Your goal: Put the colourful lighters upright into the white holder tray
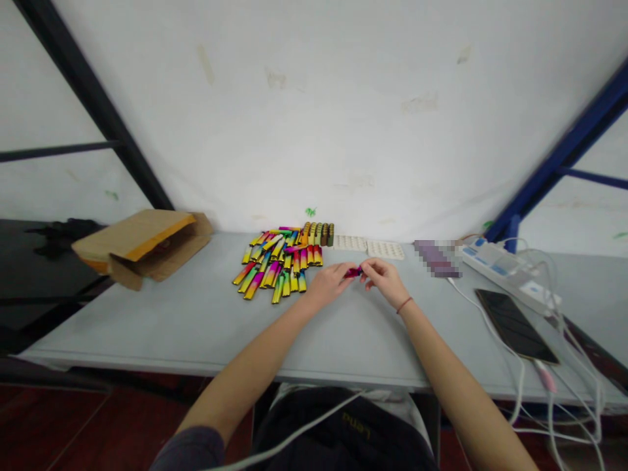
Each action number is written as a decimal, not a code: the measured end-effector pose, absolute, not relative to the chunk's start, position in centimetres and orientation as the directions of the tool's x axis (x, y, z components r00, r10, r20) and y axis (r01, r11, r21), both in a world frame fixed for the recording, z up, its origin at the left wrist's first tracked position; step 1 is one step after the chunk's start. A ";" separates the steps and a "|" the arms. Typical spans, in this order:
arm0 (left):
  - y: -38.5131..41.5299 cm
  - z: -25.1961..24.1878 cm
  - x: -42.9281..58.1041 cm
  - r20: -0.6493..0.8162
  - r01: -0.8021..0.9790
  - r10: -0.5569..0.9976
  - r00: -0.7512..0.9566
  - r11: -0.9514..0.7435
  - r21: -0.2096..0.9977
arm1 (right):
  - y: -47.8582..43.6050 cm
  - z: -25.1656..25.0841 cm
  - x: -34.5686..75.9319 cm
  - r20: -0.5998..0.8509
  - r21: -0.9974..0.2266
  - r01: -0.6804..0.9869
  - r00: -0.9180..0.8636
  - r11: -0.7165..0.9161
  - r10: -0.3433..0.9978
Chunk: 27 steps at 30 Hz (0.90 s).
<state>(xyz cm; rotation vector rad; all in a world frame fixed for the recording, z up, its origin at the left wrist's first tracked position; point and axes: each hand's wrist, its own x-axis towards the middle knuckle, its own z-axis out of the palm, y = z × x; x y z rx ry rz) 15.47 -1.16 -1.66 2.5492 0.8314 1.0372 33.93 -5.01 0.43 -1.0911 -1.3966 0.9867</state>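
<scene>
My left hand (328,285) is closed round a small shiny magenta tube (352,272), shaped like a lighter case. The fingers of my right hand (385,280) pinch together at the tube's right end, where a dark tip shows; whether a separate small part is between them I cannot tell. Left of my hands lies a loose pile of shiny rainbow-coloured tubes (271,271), mostly yellow, pink, green and blue. Behind the pile, against the wall, a block of short upright gold and dark pieces (318,233) stands in rows.
Two white trays with small holes (350,243) lie by the wall. An open cardboard box (142,239) is at the left. At right are a blurred-out phone-like object (438,259), a power strip (510,275), a dark tablet (515,325) and tangled white cables (490,327).
</scene>
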 end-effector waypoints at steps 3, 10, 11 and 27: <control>-0.6 -1.9 15.6 0.568 0.303 0.618 0.543 -0.776 0.554 | -4.2 0.3 33.9 0.169 -0.985 0.026 -0.005 0.169 0.986; 1.9 -1.6 14.6 0.408 0.143 0.869 0.278 -0.458 0.878 | 0.0 -0.7 33.3 0.250 -0.757 0.618 -0.025 0.212 0.968; 2.1 -1.5 14.4 0.367 0.116 0.893 0.261 -0.407 0.906 | 0.5 -0.9 32.9 0.265 -0.662 0.711 -0.075 0.238 0.961; -0.5 -0.5 16.4 0.092 -0.153 0.900 0.426 -0.028 0.988 | -2.7 -0.9 32.7 0.352 -0.927 0.192 0.161 0.321 0.922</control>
